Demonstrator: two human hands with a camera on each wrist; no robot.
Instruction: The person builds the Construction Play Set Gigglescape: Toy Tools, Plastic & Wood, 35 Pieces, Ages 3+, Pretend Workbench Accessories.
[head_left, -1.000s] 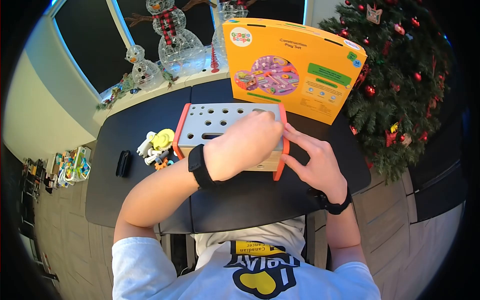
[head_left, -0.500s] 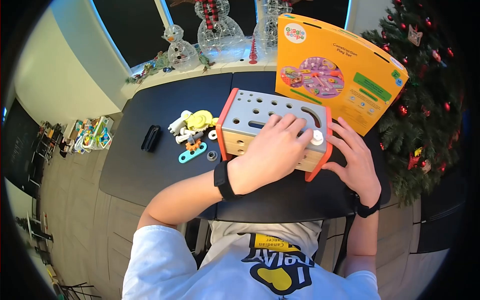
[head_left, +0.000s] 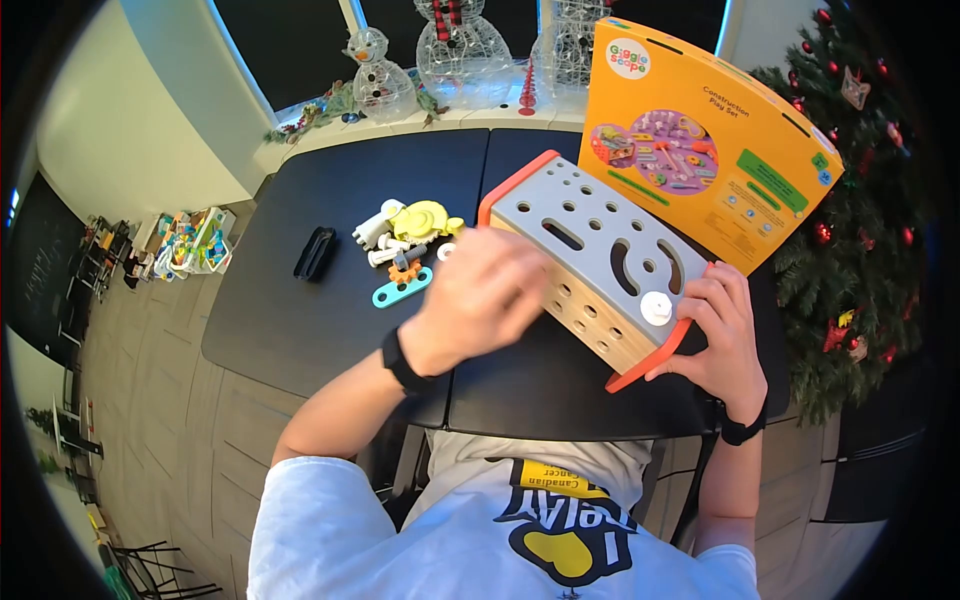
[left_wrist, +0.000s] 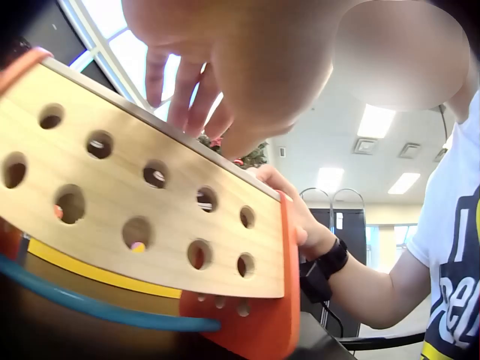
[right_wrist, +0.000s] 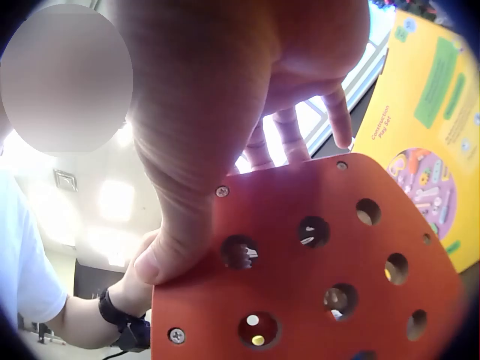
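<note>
A toy workbench (head_left: 610, 215) with a grey perforated top, pale wooden front and red end panels stands at an angle on the table. My right hand (head_left: 722, 330) holds its right end, thumb at the near corner and fingers over the top edge; the holed red panel (right_wrist: 289, 285) fills the right wrist view. A white bolt (head_left: 656, 308) sits in the top's near right corner. My left hand (head_left: 485, 295), blurred, hovers in front of the workbench's left end with loose fingers and nothing visible in it. Beside it lie a turquoise strip (head_left: 403, 288) and an orange gear (head_left: 404, 271).
Yellow-green toy pieces (head_left: 425, 221), white bolts (head_left: 388, 254) and a white ring (head_left: 447, 252) lie left of the workbench. Farther left is a black case (head_left: 316, 254) on the dark table (head_left: 270, 330). A yellow-orange box (head_left: 710, 140) stands behind, near a decorated tree (head_left: 870, 240).
My left hand has come off the workbench top and moved left toward the loose pieces, uncovering the white bolt. The workbench has turned, its right end nearer me. My right hand stays at that end.
</note>
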